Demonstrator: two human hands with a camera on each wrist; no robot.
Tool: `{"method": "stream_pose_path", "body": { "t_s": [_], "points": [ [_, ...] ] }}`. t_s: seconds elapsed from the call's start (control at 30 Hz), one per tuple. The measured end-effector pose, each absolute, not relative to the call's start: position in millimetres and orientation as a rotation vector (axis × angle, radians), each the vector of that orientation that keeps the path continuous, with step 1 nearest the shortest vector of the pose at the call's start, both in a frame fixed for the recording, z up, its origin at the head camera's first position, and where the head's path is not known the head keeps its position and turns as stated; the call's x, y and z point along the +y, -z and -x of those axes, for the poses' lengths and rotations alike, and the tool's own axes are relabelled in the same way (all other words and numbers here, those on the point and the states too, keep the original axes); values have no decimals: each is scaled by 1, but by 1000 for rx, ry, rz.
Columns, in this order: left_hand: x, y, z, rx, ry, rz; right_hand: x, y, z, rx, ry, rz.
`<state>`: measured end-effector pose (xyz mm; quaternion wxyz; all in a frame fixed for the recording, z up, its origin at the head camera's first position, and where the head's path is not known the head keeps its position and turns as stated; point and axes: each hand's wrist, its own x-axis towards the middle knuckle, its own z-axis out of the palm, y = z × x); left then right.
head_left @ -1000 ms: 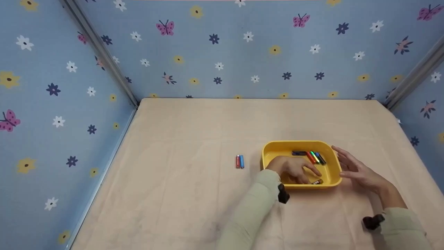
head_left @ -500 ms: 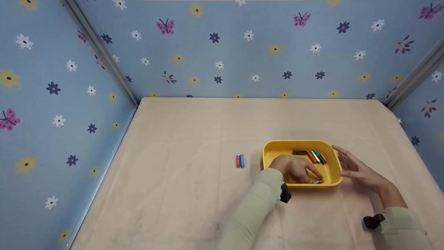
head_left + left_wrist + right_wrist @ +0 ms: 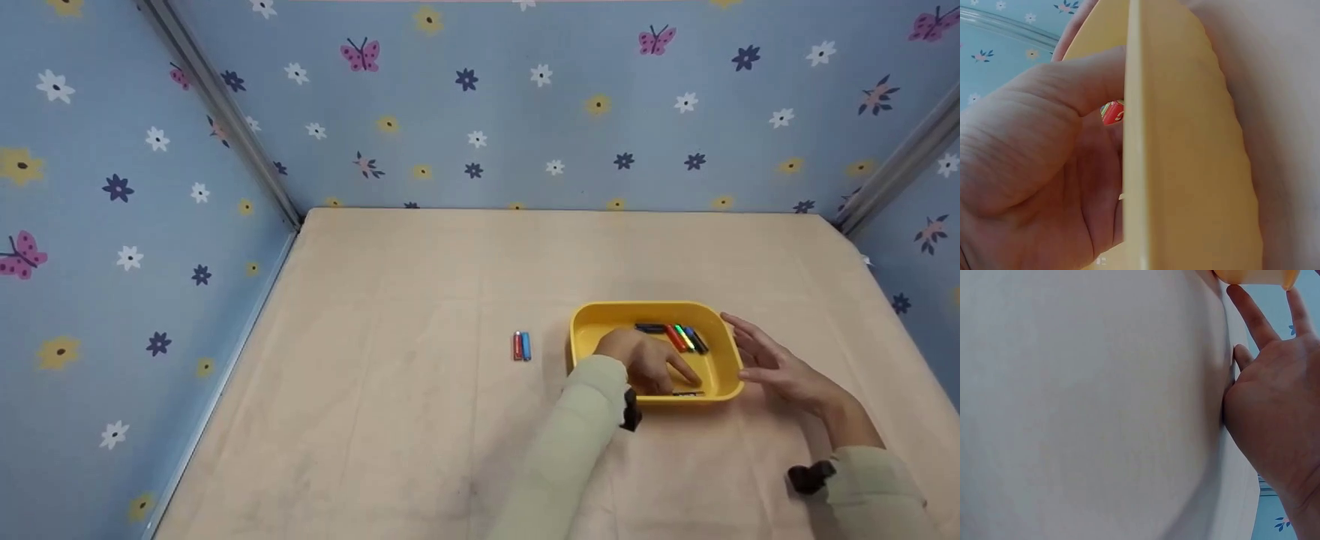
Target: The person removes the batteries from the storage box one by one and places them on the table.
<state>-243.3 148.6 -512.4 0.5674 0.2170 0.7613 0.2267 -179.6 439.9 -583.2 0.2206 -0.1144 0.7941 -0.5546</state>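
My left hand point(image 3: 646, 360) reaches down into a yellow plastic tray point(image 3: 581, 322), close to its front wall. Its index finger points to the right. A small battery point(image 3: 688, 394) lies along that wall, right at the curled fingers. In the left wrist view, a red patterned piece of a battery point(image 3: 1112, 112) shows just under the thumb; the tray's wall hides the fingertips. My right hand point(image 3: 784, 375) stands outside the tray's right end, fingers spread and fairly straight, fingertips at the wall.
Inside the tray, at the back, lie a dark battery point(image 3: 649, 328) crosswise and a slanted row with a red battery point(image 3: 676, 338), a green one and dark ones. Left of the tray, a red battery point(image 3: 517, 346) and a blue battery point(image 3: 526, 346) lie side by side on the cloth-covered table point(image 3: 375, 360).
My left hand has shifted slightly right inside the tray. The battery by its fingers was tilted and now lies flat along the front wall. The right hand stays at the tray's end.
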Motion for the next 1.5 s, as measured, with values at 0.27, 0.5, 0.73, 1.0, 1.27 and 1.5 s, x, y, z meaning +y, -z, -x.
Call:
{"method": "stream_pose_path", "body": {
  "t_s": [0.27,0.5,0.73,1.0,1.27,1.5],
  "points": [
    [160,510,243,1815,-493,-436,441,582,181,2201,1517,313],
    [158,506,238,1787,-491,-479,441,581,180,2213,1484,286],
    [151,507,239,1795,-431,-620,441,585,179,2192,1532,333],
    [129,506,244,1755,-550,-493,442,583,179,2205,1518,335],
    [132,506,244,1819,-443,-579,443,580,180,2238,1465,306],
    [140,507,239,1867,-397,-628,441,579,179,2231,1445,258]
  ]
}}
